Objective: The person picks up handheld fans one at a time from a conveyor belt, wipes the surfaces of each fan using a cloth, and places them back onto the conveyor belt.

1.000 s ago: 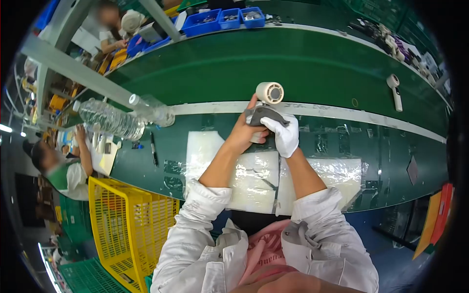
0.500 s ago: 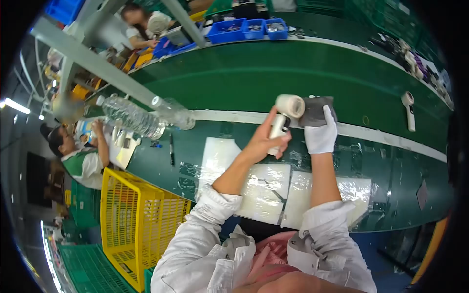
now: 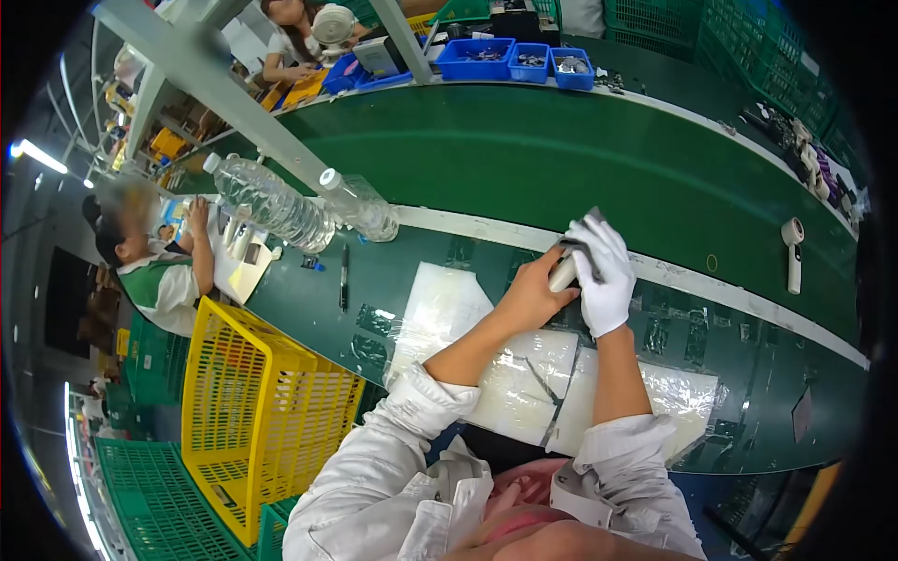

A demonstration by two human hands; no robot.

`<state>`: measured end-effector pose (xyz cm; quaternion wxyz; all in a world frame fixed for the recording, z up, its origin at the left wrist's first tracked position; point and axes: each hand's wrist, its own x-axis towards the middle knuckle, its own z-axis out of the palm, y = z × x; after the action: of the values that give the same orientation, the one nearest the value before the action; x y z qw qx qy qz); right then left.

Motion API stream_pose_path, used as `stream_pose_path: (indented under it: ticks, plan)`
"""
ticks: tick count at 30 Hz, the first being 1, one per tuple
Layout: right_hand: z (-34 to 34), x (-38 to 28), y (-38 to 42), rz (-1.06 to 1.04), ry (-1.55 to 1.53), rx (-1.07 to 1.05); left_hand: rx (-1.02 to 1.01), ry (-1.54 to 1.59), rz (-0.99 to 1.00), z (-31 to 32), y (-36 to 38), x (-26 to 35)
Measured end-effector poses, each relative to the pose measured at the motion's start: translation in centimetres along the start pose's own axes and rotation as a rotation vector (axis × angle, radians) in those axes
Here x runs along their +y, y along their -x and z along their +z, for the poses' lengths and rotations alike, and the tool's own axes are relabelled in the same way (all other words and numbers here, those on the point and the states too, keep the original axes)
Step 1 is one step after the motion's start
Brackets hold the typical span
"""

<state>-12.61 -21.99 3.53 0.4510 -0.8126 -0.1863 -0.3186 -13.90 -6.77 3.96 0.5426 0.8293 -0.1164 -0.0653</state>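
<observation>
My left hand (image 3: pixel 533 297), bare, is closed round the handle of a white handheld fan (image 3: pixel 561 276). On my right hand (image 3: pixel 608 285) is a white glove, and its fingers press a dark grey cloth (image 3: pixel 591 245) over the fan's head. Glove and cloth hide most of that head. Both hands meet above the near edge of the conveyor, over the green worktable (image 3: pixel 309 290). Below them, clear plastic covers white sheets (image 3: pixel 524 388) on the tabletop.
Another handheld fan (image 3: pixel 794 257) lies on the green conveyor belt (image 3: pixel 486 150) at right. Two plastic bottles (image 3: pixel 271 201) and a pen (image 3: pixel 344 278) are to the left. A yellow crate (image 3: pixel 262 411) stands at lower left. Co-workers sit at left (image 3: pixel 159 280) and beyond the belt (image 3: pixel 290 47).
The grey cloth, held flat beside the fan before, is now folded over the fan's head by my gloved right hand. The fan has tilted and come lower, and the whole view has shifted slightly.
</observation>
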Motion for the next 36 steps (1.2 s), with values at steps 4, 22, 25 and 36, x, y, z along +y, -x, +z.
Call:
stream_pose_path:
  ticks: [4, 22, 25, 36]
  plan:
    - [1.1, -0.3, 1.1, 0.131, -0.314, -0.176, 0.126, 0.072, 0.109, 0.4, -0.9, -2.3]
    - [3.5, -4.3, 1.6, 0.059, -0.272, -0.19, -0.023, 1.547, -0.095, -1.8, -1.4, -2.6]
    - [3.4, -4.3, 2.0, 0.078, -0.388, -0.219, 0.093, 1.519, -0.223, -2.4, -2.2, -3.6]
    - [3.3, -1.8, 1.3, 0.678, -1.047, 0.498, 0.238, 1.314, 0.007, -1.5, -2.4, -2.6]
